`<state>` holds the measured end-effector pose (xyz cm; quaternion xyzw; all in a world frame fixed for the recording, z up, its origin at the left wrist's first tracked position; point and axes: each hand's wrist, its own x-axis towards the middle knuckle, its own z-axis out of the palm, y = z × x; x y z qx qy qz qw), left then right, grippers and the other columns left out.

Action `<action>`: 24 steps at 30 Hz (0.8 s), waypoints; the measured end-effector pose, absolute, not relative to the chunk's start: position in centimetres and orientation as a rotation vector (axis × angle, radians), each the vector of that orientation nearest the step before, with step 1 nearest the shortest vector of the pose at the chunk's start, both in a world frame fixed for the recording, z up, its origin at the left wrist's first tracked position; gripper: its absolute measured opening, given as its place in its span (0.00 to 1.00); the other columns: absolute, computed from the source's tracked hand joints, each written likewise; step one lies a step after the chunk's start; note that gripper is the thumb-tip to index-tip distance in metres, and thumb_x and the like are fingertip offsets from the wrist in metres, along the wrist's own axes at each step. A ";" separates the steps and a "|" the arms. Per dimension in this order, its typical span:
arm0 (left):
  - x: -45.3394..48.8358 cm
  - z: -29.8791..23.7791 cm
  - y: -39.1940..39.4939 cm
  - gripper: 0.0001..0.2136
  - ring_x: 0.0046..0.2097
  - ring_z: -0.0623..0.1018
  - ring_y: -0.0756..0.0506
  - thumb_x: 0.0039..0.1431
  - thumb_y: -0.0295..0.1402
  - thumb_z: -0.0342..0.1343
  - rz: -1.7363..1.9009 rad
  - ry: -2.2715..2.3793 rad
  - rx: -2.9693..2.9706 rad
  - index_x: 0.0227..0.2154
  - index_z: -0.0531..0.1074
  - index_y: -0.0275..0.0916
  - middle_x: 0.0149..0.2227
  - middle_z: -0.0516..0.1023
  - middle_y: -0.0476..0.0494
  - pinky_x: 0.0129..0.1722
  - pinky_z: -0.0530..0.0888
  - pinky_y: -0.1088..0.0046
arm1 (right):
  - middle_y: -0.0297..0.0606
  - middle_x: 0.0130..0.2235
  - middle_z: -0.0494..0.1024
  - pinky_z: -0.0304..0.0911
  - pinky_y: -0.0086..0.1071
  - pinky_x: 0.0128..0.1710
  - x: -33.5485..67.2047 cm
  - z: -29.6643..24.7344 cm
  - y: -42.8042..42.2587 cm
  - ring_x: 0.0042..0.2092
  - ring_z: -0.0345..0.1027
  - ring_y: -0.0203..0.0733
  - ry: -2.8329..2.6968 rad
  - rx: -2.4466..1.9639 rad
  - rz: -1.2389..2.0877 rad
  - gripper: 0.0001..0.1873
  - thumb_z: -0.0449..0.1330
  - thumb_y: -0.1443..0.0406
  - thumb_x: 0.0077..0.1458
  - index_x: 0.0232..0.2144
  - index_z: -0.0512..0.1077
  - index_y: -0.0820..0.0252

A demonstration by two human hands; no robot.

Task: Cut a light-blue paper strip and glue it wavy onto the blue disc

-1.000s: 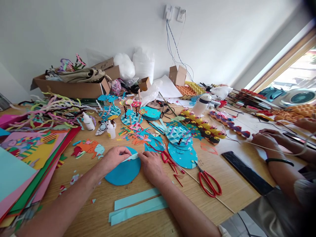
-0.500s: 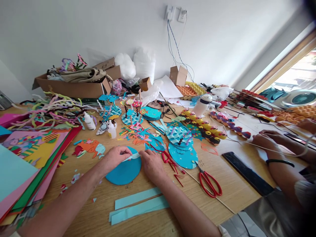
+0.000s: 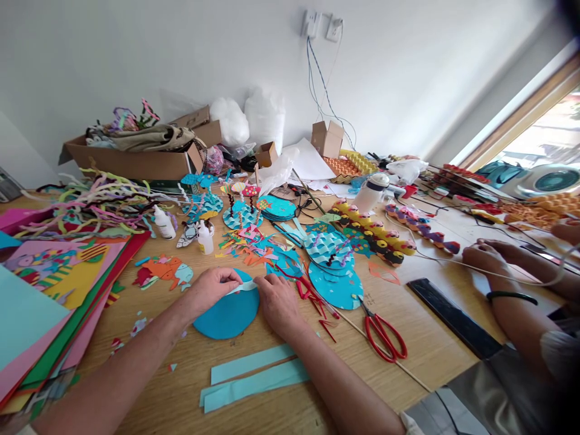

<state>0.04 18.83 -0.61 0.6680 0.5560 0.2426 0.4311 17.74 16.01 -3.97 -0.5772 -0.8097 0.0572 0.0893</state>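
Note:
A blue paper disc (image 3: 226, 317) lies flat on the table in front of me. Over its upper part, a light blue paper strip (image 3: 244, 286) spans between my hands. My left hand (image 3: 217, 287) pinches the strip's left end, and my right hand (image 3: 278, 299) grips the other end at the disc's right edge. My fingers partly cover both ends. Nearer to me, several flat light blue strips (image 3: 254, 383) lie partly beneath my right forearm. Red-handled scissors (image 3: 385, 338) rest to the right, their blades by another blue disc (image 3: 338, 287).
Beyond the disc are paper scraps (image 3: 254, 241) and glue bottles (image 3: 205, 238). Coloured paper sheets (image 3: 90, 302) are stacked at left. A black bar (image 3: 453, 317) and another person's hands (image 3: 487, 257) are at right. A thin stick (image 3: 412, 374) runs beneath the scissors.
Almost nothing differs. Both my hands keep their places on the strip; the other person's hands at right have shifted very slightly.

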 end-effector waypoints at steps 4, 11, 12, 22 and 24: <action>0.2 -0.2 18.7 0.11 0.32 0.74 0.43 0.41 0.40 0.52 0.607 1.391 1.661 0.22 0.74 0.39 0.25 0.77 0.48 0.32 0.67 0.71 | 0.37 0.41 0.71 0.52 0.34 0.39 17.7 -4.0 16.0 0.42 0.61 0.43 -2.420 -1.714 0.169 0.13 0.47 0.68 0.57 0.41 0.69 0.51; 0.2 -0.2 18.6 0.10 0.32 0.74 0.43 0.41 0.40 0.52 0.616 1.382 1.650 0.22 0.74 0.40 0.25 0.77 0.49 0.32 0.68 0.71 | 0.38 0.42 0.70 0.52 0.34 0.37 17.7 -3.8 16.0 0.40 0.62 0.42 -2.421 -1.733 0.166 0.15 0.46 0.68 0.58 0.44 0.67 0.50; 0.2 -0.3 18.7 0.10 0.32 0.74 0.43 0.41 0.40 0.53 0.617 1.379 1.650 0.22 0.74 0.40 0.25 0.77 0.49 0.32 0.68 0.71 | 0.38 0.42 0.70 0.52 0.34 0.37 17.7 -3.8 16.0 0.40 0.62 0.42 -2.422 -1.734 0.164 0.15 0.46 0.68 0.58 0.44 0.67 0.50; 0.2 -0.2 18.8 0.11 0.32 0.74 0.43 0.41 0.40 0.52 0.614 1.380 1.649 0.23 0.74 0.39 0.26 0.77 0.48 0.33 0.68 0.71 | 0.38 0.41 0.70 0.52 0.35 0.38 17.6 -4.0 16.0 0.42 0.60 0.43 -2.448 -1.719 0.140 0.13 0.48 0.69 0.57 0.41 0.68 0.52; 0.1 -0.3 18.8 0.11 0.33 0.74 0.43 0.41 0.40 0.52 0.611 1.370 1.653 0.24 0.74 0.38 0.27 0.77 0.48 0.33 0.68 0.71 | 0.37 0.41 0.70 0.52 0.35 0.38 17.6 -4.0 15.9 0.42 0.61 0.44 -2.441 -1.717 0.136 0.13 0.47 0.68 0.57 0.41 0.68 0.51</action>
